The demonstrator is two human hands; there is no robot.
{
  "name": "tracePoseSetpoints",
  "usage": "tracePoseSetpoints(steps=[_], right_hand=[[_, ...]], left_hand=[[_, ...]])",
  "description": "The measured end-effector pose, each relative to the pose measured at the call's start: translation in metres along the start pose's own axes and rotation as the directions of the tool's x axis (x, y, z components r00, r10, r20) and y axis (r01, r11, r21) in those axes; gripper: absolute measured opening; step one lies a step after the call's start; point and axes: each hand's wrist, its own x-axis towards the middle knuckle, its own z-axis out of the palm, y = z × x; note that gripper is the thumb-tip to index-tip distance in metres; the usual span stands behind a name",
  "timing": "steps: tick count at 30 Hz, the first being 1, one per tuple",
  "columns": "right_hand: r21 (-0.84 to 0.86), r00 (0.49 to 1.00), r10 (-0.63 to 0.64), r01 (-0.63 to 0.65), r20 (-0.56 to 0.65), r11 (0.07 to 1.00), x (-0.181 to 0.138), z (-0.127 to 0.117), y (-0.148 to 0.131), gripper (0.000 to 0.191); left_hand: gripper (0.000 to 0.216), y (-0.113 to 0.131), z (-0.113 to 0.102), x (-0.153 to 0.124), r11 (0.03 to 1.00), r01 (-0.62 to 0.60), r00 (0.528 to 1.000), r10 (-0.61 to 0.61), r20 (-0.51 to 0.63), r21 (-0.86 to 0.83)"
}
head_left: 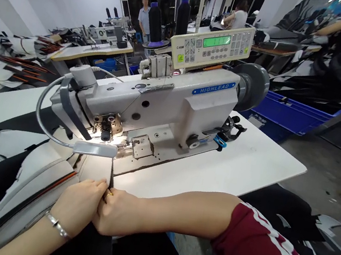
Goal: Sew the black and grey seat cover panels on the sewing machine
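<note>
In front of the sewing machine, the left hand and right hand are meeting closely, pinching the edge of the white fabric panel firmly together.

Cloth panel: matt. Sewing machine: smooth painted metal.

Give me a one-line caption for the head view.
Left hand and right hand pinch a fabric edge at a Highlead sewing machine.
</note>
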Motion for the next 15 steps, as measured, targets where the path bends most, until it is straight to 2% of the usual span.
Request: tracePoseSetpoints(steps=[6, 12, 15], right_hand=[[-0.008, 0.998, 0.014, -0.014, -0.065, 1.0, 0.002, 0.0, -0.002, 0.017], [-0.063, 0.971, -0.008, -0.008, -0.237, 0.998, 0.002, 0.002, -0.007, 0.013], [-0.087, 0.963, -0.013, -0.011, -0.268, 0.996, 0.003, 0.004, -0.009, 0.012]], left_hand=[[0.041, -0.012, 0.001, 0.011, 0.999, 0.012, 0.998, -0.014, -0.057, -0.033], [0.046, -0.014, 0.009, 0.023, 1.0, 0.01, 0.988, -0.008, -0.157, 0.014], [0.051, -0.016, 0.014, 0.029, 0.999, 0.004, 0.979, 0.005, -0.205, 0.044]])
